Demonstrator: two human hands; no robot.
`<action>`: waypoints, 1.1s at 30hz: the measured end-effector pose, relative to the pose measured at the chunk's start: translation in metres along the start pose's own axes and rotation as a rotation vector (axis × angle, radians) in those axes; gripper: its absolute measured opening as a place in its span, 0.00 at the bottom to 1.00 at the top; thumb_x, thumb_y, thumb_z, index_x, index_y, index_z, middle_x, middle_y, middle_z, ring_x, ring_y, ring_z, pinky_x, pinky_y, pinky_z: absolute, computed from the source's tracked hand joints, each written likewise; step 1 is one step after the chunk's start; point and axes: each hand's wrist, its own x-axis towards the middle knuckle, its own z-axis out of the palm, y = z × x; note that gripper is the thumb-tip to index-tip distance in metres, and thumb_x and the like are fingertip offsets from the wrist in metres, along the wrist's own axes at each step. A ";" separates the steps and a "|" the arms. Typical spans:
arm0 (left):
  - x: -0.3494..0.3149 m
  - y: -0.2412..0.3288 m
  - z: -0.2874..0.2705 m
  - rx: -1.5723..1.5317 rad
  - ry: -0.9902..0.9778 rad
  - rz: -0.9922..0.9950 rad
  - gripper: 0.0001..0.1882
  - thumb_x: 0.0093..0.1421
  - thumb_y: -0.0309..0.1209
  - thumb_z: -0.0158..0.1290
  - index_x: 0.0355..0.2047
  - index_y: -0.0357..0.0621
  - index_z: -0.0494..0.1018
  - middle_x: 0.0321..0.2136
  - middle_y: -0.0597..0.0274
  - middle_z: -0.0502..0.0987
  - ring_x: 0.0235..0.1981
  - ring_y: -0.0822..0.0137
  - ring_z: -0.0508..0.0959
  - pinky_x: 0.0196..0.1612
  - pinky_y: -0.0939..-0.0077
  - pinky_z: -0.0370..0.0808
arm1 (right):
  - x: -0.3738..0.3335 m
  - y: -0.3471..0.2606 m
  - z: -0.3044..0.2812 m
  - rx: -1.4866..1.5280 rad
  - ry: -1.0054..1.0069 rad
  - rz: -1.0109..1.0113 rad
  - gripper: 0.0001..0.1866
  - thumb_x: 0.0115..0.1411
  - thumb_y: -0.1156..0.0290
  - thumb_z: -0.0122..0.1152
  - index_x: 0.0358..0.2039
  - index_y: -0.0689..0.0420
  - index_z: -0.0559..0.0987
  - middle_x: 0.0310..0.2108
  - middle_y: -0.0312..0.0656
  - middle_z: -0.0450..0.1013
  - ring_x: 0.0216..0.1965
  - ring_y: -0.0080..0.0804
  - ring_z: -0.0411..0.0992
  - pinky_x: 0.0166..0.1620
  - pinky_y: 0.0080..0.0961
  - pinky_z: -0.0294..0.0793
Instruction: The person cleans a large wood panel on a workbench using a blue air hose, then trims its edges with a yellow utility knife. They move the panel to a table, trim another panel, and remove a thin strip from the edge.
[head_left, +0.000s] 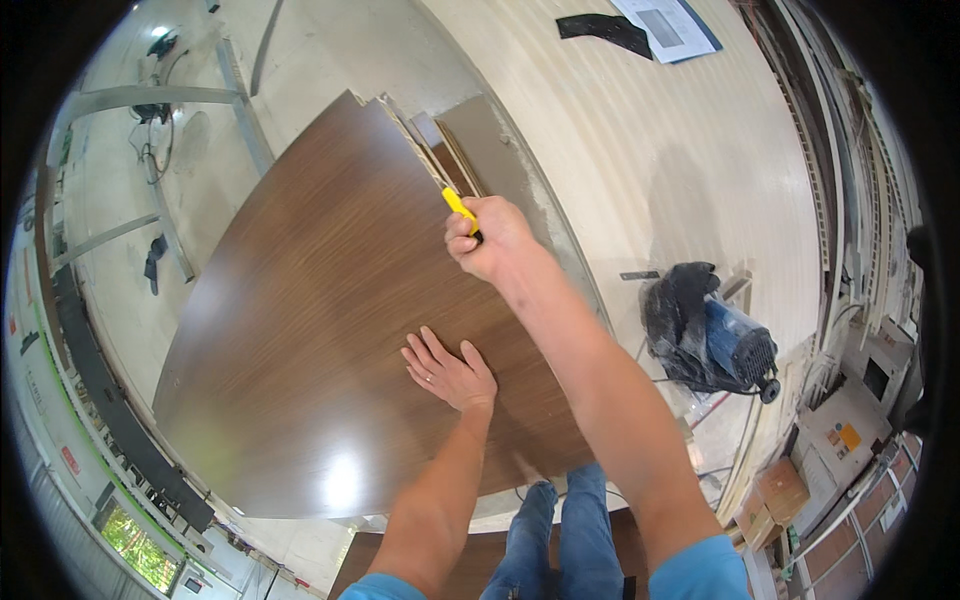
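A brown wood-grain panel (300, 290) lies flat in front of me, its far right edge stepped and raw. My left hand (455, 375) rests on it with the fingers spread, holding nothing. Near the panel's right edge, my right hand (492, 238) is closed around a yellow utility knife (460, 208). The knife's tip end points away from me at the panel edge; the blade itself is too small to make out. Just past the knife, narrow board edges (460, 160) show beside the brown panel.
To the right, a blue power tool (740, 340) lies beside black plastic wrapping (675, 320) on a pale surface (700, 180). Papers (670, 28) and a black scrap (605, 32) lie at the far right. Metal framing (150, 97) stands at left; a cardboard box (778, 497) sits lower right.
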 end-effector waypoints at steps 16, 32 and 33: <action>0.000 0.001 -0.003 -0.004 -0.039 -0.006 0.39 0.71 0.50 0.40 0.76 0.45 0.44 0.76 0.48 0.43 0.76 0.43 0.38 0.75 0.42 0.37 | 0.060 -0.073 0.129 -2.492 0.119 -0.715 0.13 0.51 0.77 0.51 0.28 0.70 0.84 0.25 0.61 0.77 0.25 0.55 0.78 0.31 0.49 0.77; 0.001 0.002 -0.003 0.043 0.039 0.038 0.38 0.73 0.51 0.36 0.75 0.43 0.46 0.75 0.46 0.46 0.76 0.42 0.41 0.75 0.43 0.40 | -0.022 -0.036 0.050 -2.359 0.021 -0.480 0.11 0.53 0.79 0.55 0.32 0.71 0.84 0.30 0.62 0.80 0.35 0.56 0.82 0.39 0.46 0.81; 0.002 0.003 -0.003 0.031 0.017 0.021 0.38 0.73 0.51 0.36 0.75 0.43 0.46 0.75 0.46 0.46 0.76 0.43 0.41 0.75 0.44 0.40 | -0.027 -0.030 0.042 -2.340 0.041 -0.518 0.12 0.55 0.79 0.55 0.35 0.68 0.85 0.33 0.59 0.81 0.39 0.54 0.82 0.41 0.45 0.81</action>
